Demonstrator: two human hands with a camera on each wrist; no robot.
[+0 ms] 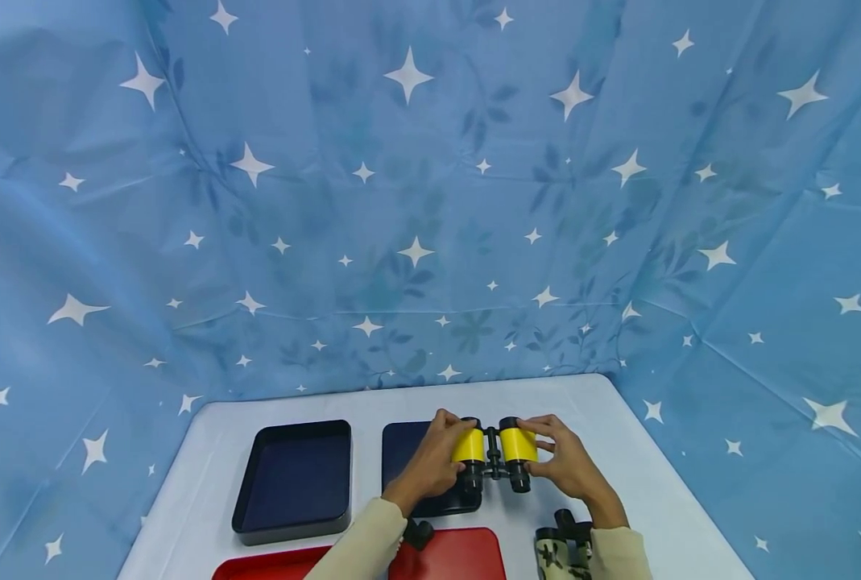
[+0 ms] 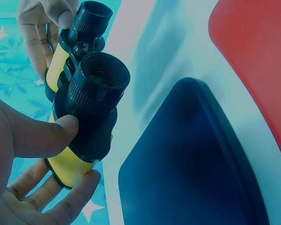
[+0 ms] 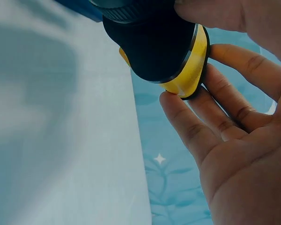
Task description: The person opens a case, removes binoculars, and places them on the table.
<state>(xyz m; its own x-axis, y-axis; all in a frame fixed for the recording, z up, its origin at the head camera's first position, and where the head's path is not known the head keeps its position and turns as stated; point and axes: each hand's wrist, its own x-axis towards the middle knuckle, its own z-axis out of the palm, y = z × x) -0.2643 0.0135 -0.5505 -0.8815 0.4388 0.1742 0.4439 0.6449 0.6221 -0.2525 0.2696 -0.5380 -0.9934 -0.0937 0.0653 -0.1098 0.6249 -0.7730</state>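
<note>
Both hands hold a pair of yellow-and-black binoculars (image 1: 519,445) between them, its eyepieces (image 2: 103,77) toward the person. My left hand (image 1: 433,457) grips the left barrel; in the left wrist view its thumb (image 2: 47,136) presses the black body while the fingertips support the yellow part from below. On the other barrel, my right hand (image 1: 564,459) has its thumb on the black part and its fingers (image 3: 187,126) along the yellow edge. In the head view the binoculars overlap the right side of a flat dark blue panel (image 1: 401,443).
Left of the panel stands a dark blue tray (image 1: 295,475). Nearer the person are a red tray (image 1: 271,566) and a flat red panel (image 1: 452,556). Camouflage binoculars (image 1: 552,556) lie by the right forearm. A starry blue curtain (image 1: 416,201) surrounds the white table (image 1: 568,399).
</note>
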